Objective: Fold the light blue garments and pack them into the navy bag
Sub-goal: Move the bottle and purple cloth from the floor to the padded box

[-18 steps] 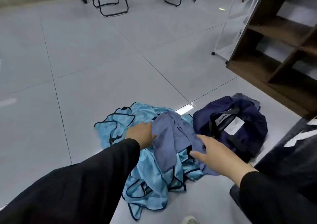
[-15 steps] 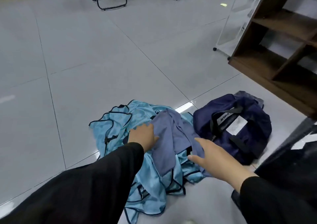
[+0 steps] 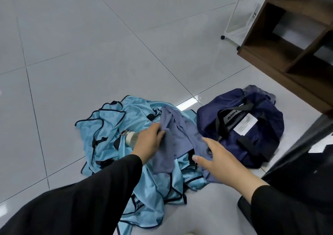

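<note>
The left hand [image 3: 150, 141] pinches the left edge of a dull grey-blue cloth garment [image 3: 173, 137] lying on top of the heap. The right hand [image 3: 219, 158] reaches over the same garment's right side with fingers straight and spread, grasping nothing. Beneath lies a crumpled pile of shiny light blue garments with dark trim [image 3: 111, 126] on the grey tiled floor [image 3: 90, 54]. A small clear bottle with a white cap [image 3: 130, 136] sits just left of the left hand. The navy fabric bag with black straps [image 3: 241, 125] rests just right of the pile, near a dark wooden shelf unit [image 3: 292, 42].
</note>
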